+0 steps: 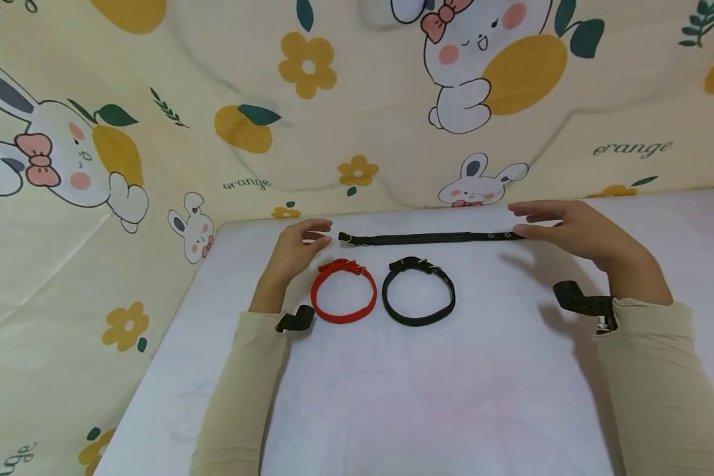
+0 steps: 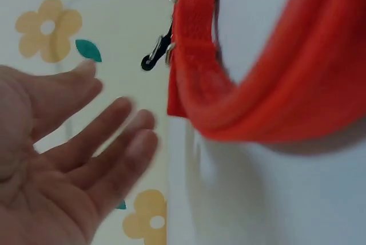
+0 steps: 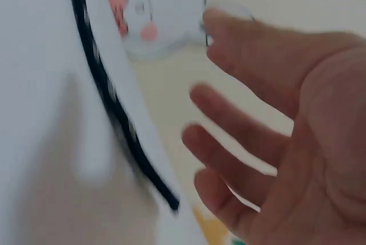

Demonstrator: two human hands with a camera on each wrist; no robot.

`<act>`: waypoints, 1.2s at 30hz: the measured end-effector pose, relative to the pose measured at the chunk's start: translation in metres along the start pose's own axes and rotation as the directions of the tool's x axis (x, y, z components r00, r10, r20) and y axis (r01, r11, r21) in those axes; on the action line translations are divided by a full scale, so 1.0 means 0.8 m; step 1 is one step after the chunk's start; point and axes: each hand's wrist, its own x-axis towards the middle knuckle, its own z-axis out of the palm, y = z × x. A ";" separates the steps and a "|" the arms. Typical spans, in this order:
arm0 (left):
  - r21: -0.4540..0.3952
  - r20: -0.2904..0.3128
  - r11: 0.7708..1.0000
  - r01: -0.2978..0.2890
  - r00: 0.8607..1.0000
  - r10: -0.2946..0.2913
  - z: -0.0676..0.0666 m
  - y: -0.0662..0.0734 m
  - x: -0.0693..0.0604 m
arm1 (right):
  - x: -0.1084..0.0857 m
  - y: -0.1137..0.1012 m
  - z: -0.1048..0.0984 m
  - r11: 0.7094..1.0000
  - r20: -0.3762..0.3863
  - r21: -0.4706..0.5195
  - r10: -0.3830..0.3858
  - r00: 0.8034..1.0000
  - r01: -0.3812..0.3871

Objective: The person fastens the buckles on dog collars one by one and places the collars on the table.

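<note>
two hands in play here, and both are empty! the left hand [image 1: 294,251] sits at 9 o'clock of the one straight black strap [image 1: 416,238], fingers loosely spread, just beside its buckle end. over at 3 o'clock, the right hand [image 1: 583,231] has its fingers wide apart, gripping nothing; from the head its thumb meets the strap's holed tip, but the right wrist view shows a gap.

three bands in all, folks: one laid out straight, two closed into rings. the strap lies across the 12 o'clock edge of the white table [image 1: 357,396]. at its 8 o'clock rests one red ring [image 1: 344,318], and at its 6 o'clock one black ring [image 1: 416,322], side by side and apart, both buckled at 12 o'clock.

two sleeves, left sleeve [image 1: 238,390] and right sleeve [image 1: 654,377], come up from 7 and 5 o'clock. beyond the table, one patterned cloth [image 1: 393,112] shows four rabbits [image 1: 193,225].
</note>
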 end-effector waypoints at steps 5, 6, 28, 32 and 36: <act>0.003 0.094 0.996 0.094 0.991 -0.094 0.003 -0.012 0.011 | -0.011 0.057 -0.024 0.988 -0.108 -0.066 0.133 0.985 -0.140; -0.020 0.119 0.993 0.116 0.986 -0.113 0.004 -0.014 0.013 | -0.012 0.065 -0.029 0.984 -0.114 -0.072 0.156 0.981 -0.165; -0.188 0.166 0.955 0.231 0.965 -0.201 0.014 -0.016 0.012 | -0.009 0.092 -0.020 0.947 -0.080 0.232 0.248 0.965 -0.224; -0.177 0.151 0.966 0.189 0.975 -0.163 0.018 -0.018 0.014 | -0.010 0.089 -0.018 0.960 -0.067 0.227 0.184 0.981 -0.165; -0.158 0.141 0.975 0.155 0.981 -0.134 0.024 -0.019 0.017 | -0.013 0.086 -0.015 0.969 -0.107 0.215 0.147 0.983 -0.122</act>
